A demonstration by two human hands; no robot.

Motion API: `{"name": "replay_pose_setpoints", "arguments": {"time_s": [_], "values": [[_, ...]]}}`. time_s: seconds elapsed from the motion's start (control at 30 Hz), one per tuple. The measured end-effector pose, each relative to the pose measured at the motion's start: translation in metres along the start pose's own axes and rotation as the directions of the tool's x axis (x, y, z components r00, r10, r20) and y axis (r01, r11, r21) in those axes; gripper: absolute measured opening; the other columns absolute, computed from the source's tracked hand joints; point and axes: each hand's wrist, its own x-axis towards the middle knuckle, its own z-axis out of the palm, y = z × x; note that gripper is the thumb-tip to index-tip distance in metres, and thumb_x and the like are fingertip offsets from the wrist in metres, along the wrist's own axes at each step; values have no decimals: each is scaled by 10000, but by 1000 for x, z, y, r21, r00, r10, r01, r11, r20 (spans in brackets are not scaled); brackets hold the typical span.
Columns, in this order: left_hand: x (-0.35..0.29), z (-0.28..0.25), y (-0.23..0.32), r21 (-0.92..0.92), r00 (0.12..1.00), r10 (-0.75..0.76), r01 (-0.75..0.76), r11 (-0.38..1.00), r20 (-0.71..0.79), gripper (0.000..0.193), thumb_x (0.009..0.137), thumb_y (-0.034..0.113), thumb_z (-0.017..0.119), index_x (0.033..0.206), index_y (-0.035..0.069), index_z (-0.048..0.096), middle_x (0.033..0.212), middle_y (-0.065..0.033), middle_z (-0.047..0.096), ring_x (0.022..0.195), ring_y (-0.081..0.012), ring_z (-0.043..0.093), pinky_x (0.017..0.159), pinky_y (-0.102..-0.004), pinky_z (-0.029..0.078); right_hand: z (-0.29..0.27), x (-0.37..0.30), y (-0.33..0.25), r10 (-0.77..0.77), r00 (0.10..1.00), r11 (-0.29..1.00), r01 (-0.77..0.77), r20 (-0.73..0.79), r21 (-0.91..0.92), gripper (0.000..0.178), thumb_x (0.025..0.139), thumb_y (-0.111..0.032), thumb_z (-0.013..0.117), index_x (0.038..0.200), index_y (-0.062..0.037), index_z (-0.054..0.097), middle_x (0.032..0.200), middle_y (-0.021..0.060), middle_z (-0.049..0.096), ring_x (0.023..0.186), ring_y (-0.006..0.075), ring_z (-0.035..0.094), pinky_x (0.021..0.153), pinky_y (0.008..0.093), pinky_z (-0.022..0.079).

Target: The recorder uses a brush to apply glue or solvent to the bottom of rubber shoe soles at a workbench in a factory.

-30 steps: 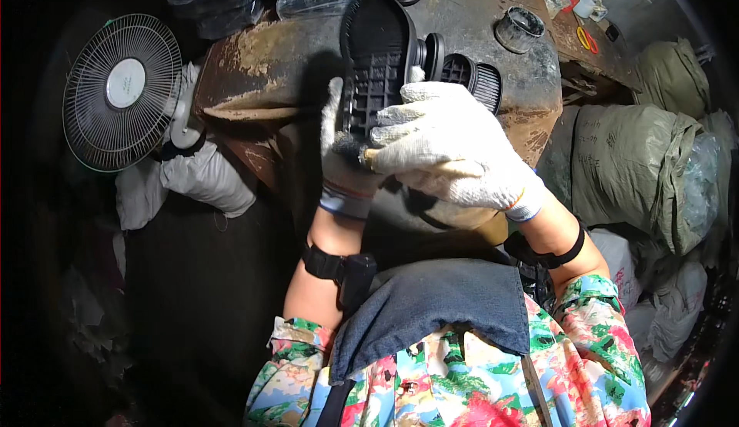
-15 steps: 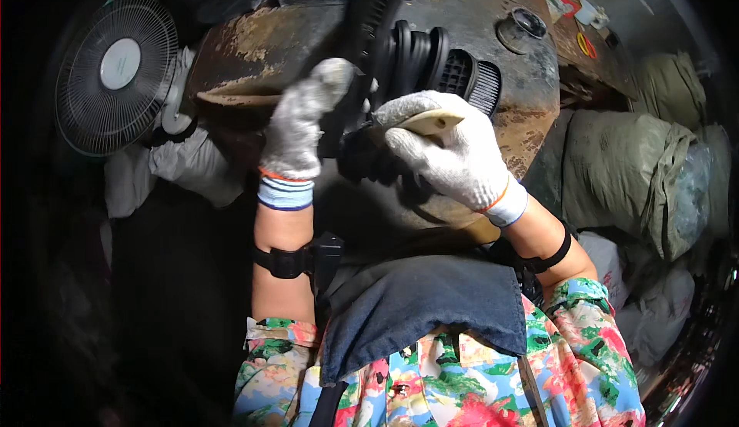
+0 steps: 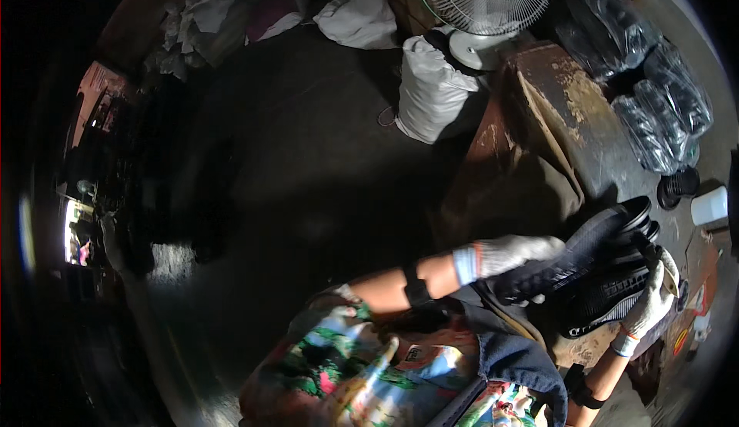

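Note:
My left hand (image 3: 523,253), in a white knit glove, grips the near end of a black slipper (image 3: 591,248), fingers laid along it and a thumb tip showing below. My right hand (image 3: 648,308), gloved the same way, is closed around a small cream-coloured flat tool (image 3: 670,284) at the slippers' right side. The tool's working end is hard to make out. Between my hands, another black slipper (image 3: 608,304) with a ridged sole edge lies on the worn metal-topped bench. More black slippers are partly hidden behind the held one.
Clear-wrapped black slippers (image 3: 668,111) lie at the bench's far end, near a round black container (image 3: 677,188) and a white tub (image 3: 709,206). A fan (image 3: 485,0) and a white sack (image 3: 435,92) stand beyond the bench. Yellow-handled scissors (image 3: 680,341) lie at right.
The view has swung left, so bench and hands now appear at the right. The slipper in my left hand has tipped from upright to slanting low across the bench. The cream tool stays in my right hand.

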Motion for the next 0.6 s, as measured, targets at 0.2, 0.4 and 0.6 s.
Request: {"name": "replay_pose_setpoints", "arguments": {"time_s": [0.2, 0.4, 0.6], "values": [[-164, -120, 45, 58, 577, 773, -791, 609, -263, 867, 961, 651, 535, 1323, -137, 520, 1217, -275, 636, 1044, -403, 663, 905, -490, 597, 4, 13, -24, 23, 999, 998, -21, -30, 63, 317, 1063, -153, 575, 1296, 50, 650, 1234, 141, 707, 1137, 220, 664, 1064, 365, 500], [-250, -188, 153, -247, -35, 721, -927, -282, -692, 956, 974, 623, 609, 1679, 214, 109, 1717, -210, 185, 1480, -447, 389, 1200, -642, 327, -23, 8, -48, 4, 998, 980, -17, -63, -199, 328, 1061, -171, 567, 1269, 52, 687, 1222, 151, 723, 1137, 223, 668, 1061, 370, 482], [33, -181, 93, 102, 644, 748, -743, 661, -162, 339, 1032, 177, 508, 1324, 8, 540, 1371, -141, 557, 1307, -320, 525, 1145, -504, 429, -33, -10, 40, -189, 972, 759, 52, -143, -650, 307, 1036, -157, 589, 1262, 14, 709, 1229, 138, 734, 1080, 235, 672, 981, 370, 510]]}}
